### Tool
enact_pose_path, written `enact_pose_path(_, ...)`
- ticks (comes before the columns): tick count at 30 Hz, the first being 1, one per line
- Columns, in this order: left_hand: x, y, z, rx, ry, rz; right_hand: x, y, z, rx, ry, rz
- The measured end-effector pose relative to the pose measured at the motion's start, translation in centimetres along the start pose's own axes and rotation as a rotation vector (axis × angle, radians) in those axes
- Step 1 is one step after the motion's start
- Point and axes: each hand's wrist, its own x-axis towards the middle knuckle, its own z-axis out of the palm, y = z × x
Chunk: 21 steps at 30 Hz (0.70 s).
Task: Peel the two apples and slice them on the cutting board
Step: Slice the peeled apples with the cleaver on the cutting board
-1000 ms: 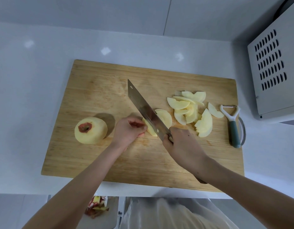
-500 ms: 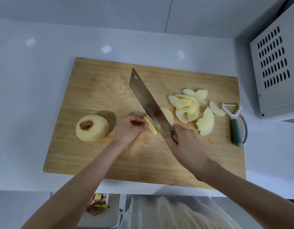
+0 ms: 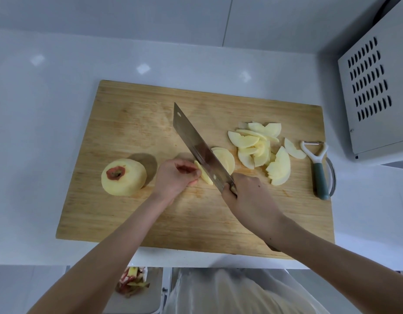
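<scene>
A wooden cutting board (image 3: pixel 132 123) lies on the white counter. A whole peeled apple (image 3: pixel 123 176) stands at its left, stem end up. My left hand (image 3: pixel 173 177) pinches a small remaining apple piece (image 3: pixel 203 175) with curled fingers. My right hand (image 3: pixel 248 198) grips the handle of a cleaver (image 3: pixel 196 146), whose blade is down against that piece. Freshly cut slices (image 3: pixel 225 159) lean just right of the blade. A pile of apple slices (image 3: pixel 261 150) lies further right.
A peeler with a green handle (image 3: pixel 318 168) lies at the board's right edge. A white vented appliance (image 3: pixel 374 91) stands at the far right. Below the counter edge, a bin holds apple peels (image 3: pixel 131 282).
The cleaver rose and came down again on the apple piece, which has become thinner. My left hand stayed in place on the piece.
</scene>
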Motion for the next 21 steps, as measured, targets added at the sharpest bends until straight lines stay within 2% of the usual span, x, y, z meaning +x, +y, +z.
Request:
enact_pose_path(3, 0.0, -0.1, -0.1, 0.02, -0.009, 0.033, 0.5, -0.2, 0.5, -0.003, -0.016, 0.004)
enact_pose_path(10, 0.1, -0.3, -0.2, 0.02, -0.008, -0.014, 2.3, 0.1, 2.6, -0.013, 0.001, 0.027)
enact_pose_path(21, 0.1, -0.2, -0.1, 0.003, 0.001, -0.02, -0.7, 0.4, 0.5, 0.064, 0.051, -0.012)
